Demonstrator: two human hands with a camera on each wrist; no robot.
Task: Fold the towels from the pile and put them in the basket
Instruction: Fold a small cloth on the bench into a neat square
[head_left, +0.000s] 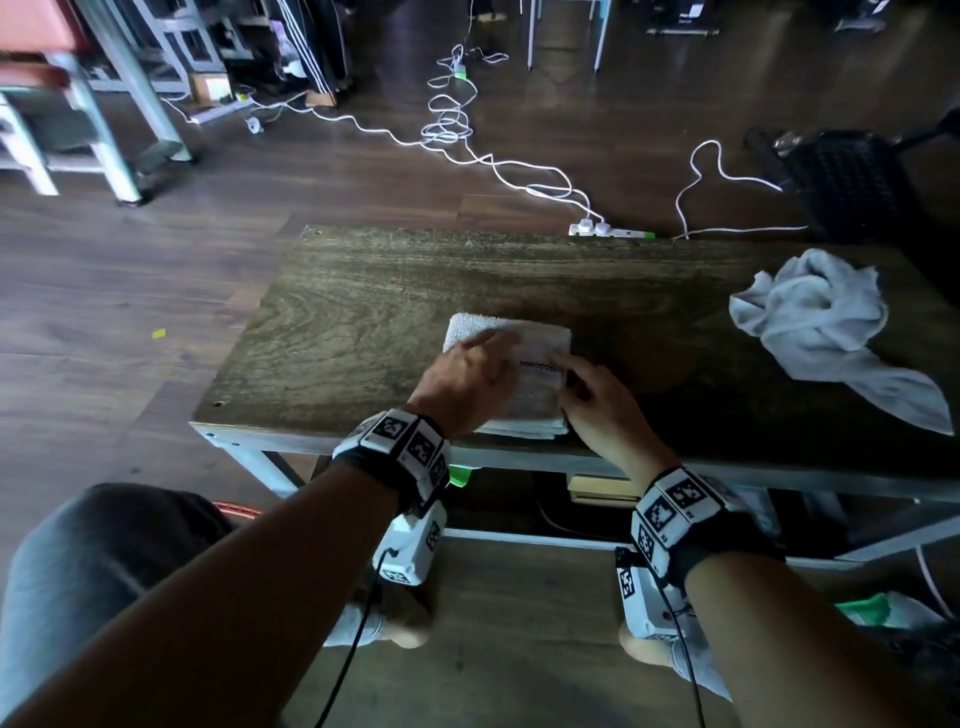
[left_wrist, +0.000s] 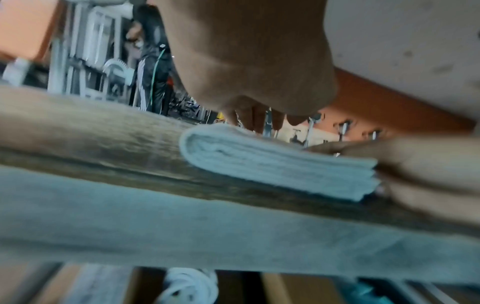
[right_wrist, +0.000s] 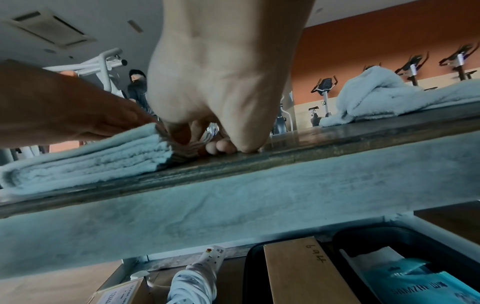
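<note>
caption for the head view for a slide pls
Left hand flat on a folded white terry towel; right hand pinches its edge.

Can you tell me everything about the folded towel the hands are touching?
The folded towel is pale and fluffy, like terry cloth, with a thin dark patterned stripe across it. It is folded into a thick rectangle of stacked layers and lies flat near the front edge of the wooden table. The left hand rests flat on top with straight fingers. The right hand pinches the layered edge on its right side.
</note>
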